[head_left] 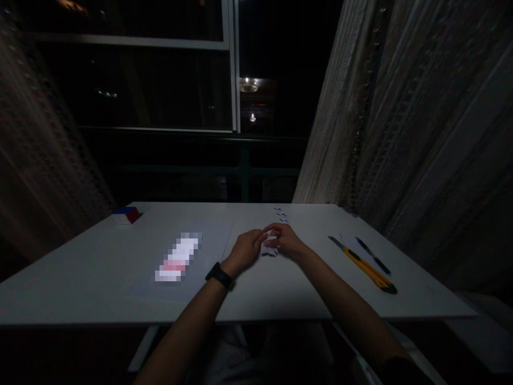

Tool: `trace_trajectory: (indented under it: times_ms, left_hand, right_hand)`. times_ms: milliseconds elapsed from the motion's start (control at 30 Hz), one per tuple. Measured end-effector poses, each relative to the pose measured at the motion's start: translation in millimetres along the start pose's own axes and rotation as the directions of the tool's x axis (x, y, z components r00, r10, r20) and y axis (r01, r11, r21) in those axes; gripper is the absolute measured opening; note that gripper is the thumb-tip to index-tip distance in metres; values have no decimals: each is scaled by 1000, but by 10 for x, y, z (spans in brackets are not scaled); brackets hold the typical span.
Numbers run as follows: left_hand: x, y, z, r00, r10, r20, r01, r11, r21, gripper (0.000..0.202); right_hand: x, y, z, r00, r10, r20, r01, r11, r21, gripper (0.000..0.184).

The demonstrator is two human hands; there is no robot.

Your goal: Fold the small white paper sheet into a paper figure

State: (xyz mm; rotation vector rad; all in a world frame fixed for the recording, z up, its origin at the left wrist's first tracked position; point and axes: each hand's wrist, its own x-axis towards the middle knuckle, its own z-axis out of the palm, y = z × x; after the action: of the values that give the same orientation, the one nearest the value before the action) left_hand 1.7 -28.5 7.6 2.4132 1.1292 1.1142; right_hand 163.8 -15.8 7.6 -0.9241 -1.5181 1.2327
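Observation:
My left hand [245, 250], with a dark watch [219, 275] on its wrist, reaches to the middle of the white table [256, 302]. My right hand [286, 240] meets it there, fingertips close together. Between them is a small white piece of paper [269, 250] with dark marks or shadowed edges along its near side. Both hands have fingers bent and closed on it, though dim light partly hides the grip. Just beyond the right hand, several small paper pieces [281, 214] with dark marks lie in a short column.
A yellow utility knife [363, 266], blade out, lies right, beside a black pen [372, 255] on a paper strip. On the left, a blurred bright phone screen [179, 258] rests on a white sheet [218, 240]. A red, white and blue block [126, 215] stands far left. Curtains [332, 107] flank the window.

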Motion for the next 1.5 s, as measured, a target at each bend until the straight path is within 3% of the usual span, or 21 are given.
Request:
trace_trajectory:
  times_ms: [100, 200, 300, 500, 633, 800, 967, 1100, 1233, 1400, 1500]
  left_hand:
    - [9, -11, 19, 997, -74, -5, 74, 993, -96, 37]
    - [31, -55, 76, 991, -136, -15, 126, 950, -286, 33]
    - [54, -122, 136, 980, -199, -26, 172, 899, -403, 26]
    - [72, -176, 159, 957, -290, -32, 231, 819, -525, 28]
    - [59, -173, 133, 950, -300, -92, 222, 851, -477, 25]
    - [48, -173, 106, 939, -319, -128, 242, 877, -415, 26]
    - [50, -120, 82, 909, -354, -220, 234, 870, -434, 25]
    - [46, -79, 54, 902, -373, -217, 244, 856, -456, 27]
    - [37, -51, 37, 921, -325, -215, 224, 894, -388, 25]
    - [29, -40, 32, 964, -166, -207, 120, 969, -216, 23]
    - [33, -35, 30, 965, -172, -196, 125, 965, -230, 21]
  right_hand:
    - [26, 33, 35, 985, 38, -166, -26, 997, 75, 37]
    - [40, 72, 92, 935, 77, -347, -12, 983, 185, 33]
    - [40, 100, 143, 899, 115, -423, -10, 970, 243, 33]
    - [26, 107, 231, 873, 118, -474, -15, 976, 215, 32]
    - [28, 111, 245, 878, 96, -468, -9, 983, 185, 24]
    - [55, 143, 215, 889, -22, -457, 43, 998, 36, 18]
    - [43, 115, 202, 912, -92, -400, 82, 996, -41, 24]
    - [24, 91, 208, 907, -193, -374, 140, 977, -163, 25]
    - [45, 121, 195, 893, -218, -393, 140, 966, -217, 20]
    - [92, 194, 157, 880, -190, -436, 96, 969, -229, 23]
    - [100, 220, 150, 881, -185, -436, 96, 971, -219, 24]
